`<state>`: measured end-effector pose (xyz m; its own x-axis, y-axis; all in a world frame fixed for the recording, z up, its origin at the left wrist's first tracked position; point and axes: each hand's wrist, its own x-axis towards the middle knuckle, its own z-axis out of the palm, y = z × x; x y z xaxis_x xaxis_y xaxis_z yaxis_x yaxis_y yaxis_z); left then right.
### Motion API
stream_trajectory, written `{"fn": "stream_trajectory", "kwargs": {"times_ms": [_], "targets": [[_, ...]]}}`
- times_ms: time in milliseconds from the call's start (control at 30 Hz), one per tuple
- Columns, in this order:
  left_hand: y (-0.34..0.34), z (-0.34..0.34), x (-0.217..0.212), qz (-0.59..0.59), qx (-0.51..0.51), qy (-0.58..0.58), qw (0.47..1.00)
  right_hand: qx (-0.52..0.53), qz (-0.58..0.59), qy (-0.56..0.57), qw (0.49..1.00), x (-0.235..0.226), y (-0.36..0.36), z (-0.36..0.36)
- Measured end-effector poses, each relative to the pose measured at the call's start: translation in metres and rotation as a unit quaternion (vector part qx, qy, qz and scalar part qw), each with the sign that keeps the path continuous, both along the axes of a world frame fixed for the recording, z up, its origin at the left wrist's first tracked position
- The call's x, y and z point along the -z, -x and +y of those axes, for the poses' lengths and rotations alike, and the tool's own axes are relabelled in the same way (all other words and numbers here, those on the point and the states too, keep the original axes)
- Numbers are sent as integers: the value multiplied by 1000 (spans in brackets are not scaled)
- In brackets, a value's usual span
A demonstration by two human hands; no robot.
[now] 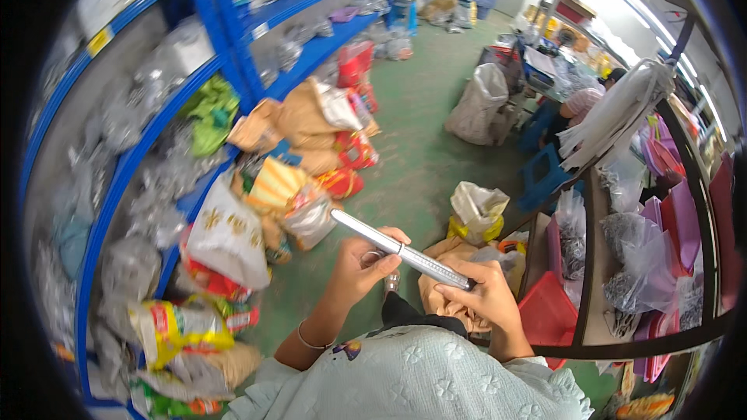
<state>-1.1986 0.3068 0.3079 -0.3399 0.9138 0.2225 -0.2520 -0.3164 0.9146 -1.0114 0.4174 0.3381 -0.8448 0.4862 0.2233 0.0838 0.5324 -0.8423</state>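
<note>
Silvery rod (418, 259), part smooth, part speckled, slants between both hands (359, 266) (492, 295).

Head-worn fisheye, looking steeply down past the pale shirt (420, 377). Left hand (358, 268) and right hand (486, 295) close below. Green floor (412, 144) recedes ahead.

Green floor passage (412, 148) between sacks (305, 114)

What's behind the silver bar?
Beyond the silver bar show fingertips of the left hand and green floor; what the bar and right hand cover can't be seen.
</note>
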Motion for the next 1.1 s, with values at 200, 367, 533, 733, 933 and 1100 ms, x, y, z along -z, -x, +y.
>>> {"fn": "stream_trajectory", "kwargs": {"times_ms": [200, 367, 533, 733, 933, 1100], "targets": [[54, 193, -3, 9, 107, 14, 994, 130, 65, -22, 989, 13, 37, 145], [82, 343, -21, 8, 189, 35, 981, 245, 43, -45, 968, -2, 62, 261], [114, 488, -10, -132, 363, 31, 922, 331, 34, -51, 941, 4, 90, 369], [161, 668, 2, -80, 418, 9, 905, 406, 19, -59, 912, 13, 142, 513], [183, 841, -6, -102, 495, 41, 862, 499, -10, -48, 865, -6, 180, 649], [162, 955, -2, -191, 560, 99, 800, 568, -23, -29, 822, -1, 176, 745]]}}
